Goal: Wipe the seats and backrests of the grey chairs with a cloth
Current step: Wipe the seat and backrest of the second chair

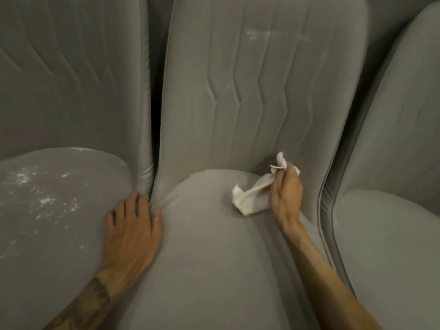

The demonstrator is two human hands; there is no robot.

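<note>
Cloth (252, 198), white and crumpled, lies at the rear right of the middle seat (202, 270), close to the crease where the seat meets its backrest (262, 96). Right hand (285, 194) pinches its upper end, fingers curled round a bunched corner; the rest trails down and left onto the cushion, long axis slanting from upper right to lower left. Left hand (133, 225) holds nothing: palm down, fingers spread, braced at the gap (152, 139) between chairs, fingers on the left seat (59, 246), thumb on the middle one. Middle seat looks plain grey, no marks seen. Left seat carries scattered white specks (47, 198) over its rear half. A faint pale streak (273, 34) sits high on the middle backrest, almost straight up from the cloth. Right chair (392, 163) shows no marks. Judgement: middle seat about done; dirt left lies two ways from the cloth, up the backrest and well to the left past the bracing hand. Left hand is nearer the specks but has no cloth, so the right would have to cross over, or hand it across.
</note>
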